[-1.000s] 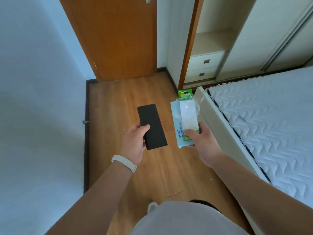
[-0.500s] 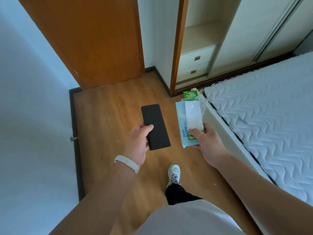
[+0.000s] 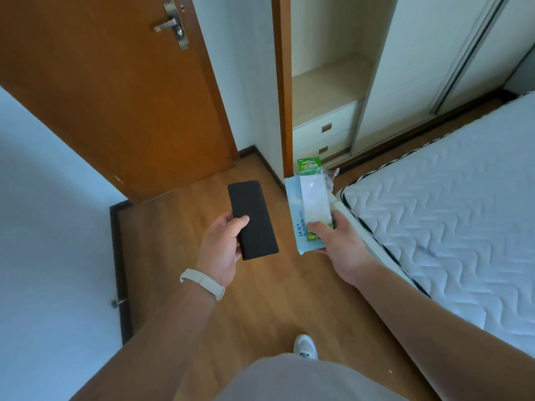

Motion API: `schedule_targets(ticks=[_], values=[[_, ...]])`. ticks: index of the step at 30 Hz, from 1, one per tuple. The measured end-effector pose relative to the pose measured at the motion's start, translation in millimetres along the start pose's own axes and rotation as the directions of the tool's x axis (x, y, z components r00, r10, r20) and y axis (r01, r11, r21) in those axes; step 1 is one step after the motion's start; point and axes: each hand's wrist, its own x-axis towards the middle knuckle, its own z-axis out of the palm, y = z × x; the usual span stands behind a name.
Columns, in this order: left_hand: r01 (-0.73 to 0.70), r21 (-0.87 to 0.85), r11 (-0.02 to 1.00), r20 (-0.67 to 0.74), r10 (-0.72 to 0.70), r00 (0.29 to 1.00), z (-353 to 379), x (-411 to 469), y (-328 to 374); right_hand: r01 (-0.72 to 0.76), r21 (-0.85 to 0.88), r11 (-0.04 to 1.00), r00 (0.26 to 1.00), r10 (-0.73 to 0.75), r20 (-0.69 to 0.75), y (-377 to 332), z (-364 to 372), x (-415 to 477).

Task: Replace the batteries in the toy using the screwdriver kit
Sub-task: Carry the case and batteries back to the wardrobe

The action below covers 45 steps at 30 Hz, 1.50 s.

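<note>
Battery pack (image 3: 309,165): pinched with blue box (image 3: 292,204) by right hand (image 3: 338,241).
Left hand (image 3: 223,247): wrapped round black slab (image 3: 252,215).
Change: door (image 3: 115,96) neared; swap judged not begun.

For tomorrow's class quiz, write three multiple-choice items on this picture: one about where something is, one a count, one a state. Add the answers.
1. The black case is held by: A the left hand; B the right hand; C neither hand.
2. Drawers visible in the wardrobe: A none; B two; C five.
3. The right hand is: A open and empty; B gripping packets; C curled, holding nothing.

Answers: 1 A, the left thumb lies over the case. 2 B, two drawer fronts sit stacked, each with a handle. 3 B, the thumb pins the packets from above.
</note>
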Motion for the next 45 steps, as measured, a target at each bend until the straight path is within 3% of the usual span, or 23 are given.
schedule_targets(ticks=[11,29,45], values=[[0.016,0.023,1.000,0.092,-0.018,0.996,43.6,102.7,34.7,-0.037,0.052,0.998,0.989,0.044,-0.144,-23.7,-18.0,86.9],[-0.106,0.133,0.985,0.337,0.055,0.940,46.2,354.7,159.1,0.072,0.062,0.996,0.922,-0.042,-0.385,-127.6,78.3,289.1],[-0.062,0.098,0.993,0.426,0.014,0.905,92.5,469.7,181.2,0.089,0.129,0.988,0.887,-0.019,-0.462,-158.4,65.6,384.0]])
